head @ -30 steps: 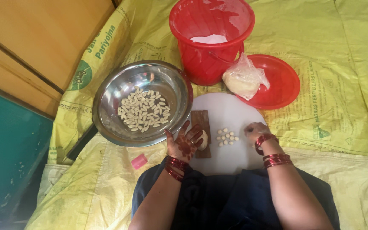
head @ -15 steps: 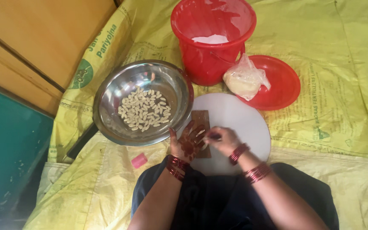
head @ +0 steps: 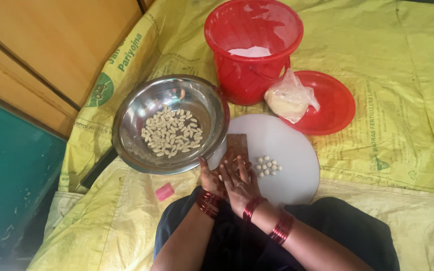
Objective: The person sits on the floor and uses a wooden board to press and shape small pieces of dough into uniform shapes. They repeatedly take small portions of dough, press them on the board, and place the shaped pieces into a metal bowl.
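My left hand (head: 208, 176) rests at the near left rim of a round white board (head: 292, 150), fingers spread. My right hand (head: 240, 184) lies across it, fingers stretched toward a small brown ridged block (head: 237, 145). Whatever sits between the two hands is hidden. A cluster of several small pale dough balls (head: 267, 166) lies on the board just right of my hands. Left of the board stands a steel bowl (head: 131, 118) with several shaped pale pieces (head: 172, 134) in it. Both wrists wear red bangles.
A red bucket (head: 252, 65) with white powder stands behind the board. To its right a red plate (head: 337, 105) carries a plastic bag of dough (head: 288, 98). A small pink object (head: 165, 191) lies on the yellow sacks (head: 398, 125). A wooden panel is on the left.
My right hand left the dough balls at the right side of the board, swept left past the ridged block and now lies over my left hand. The balls show again.
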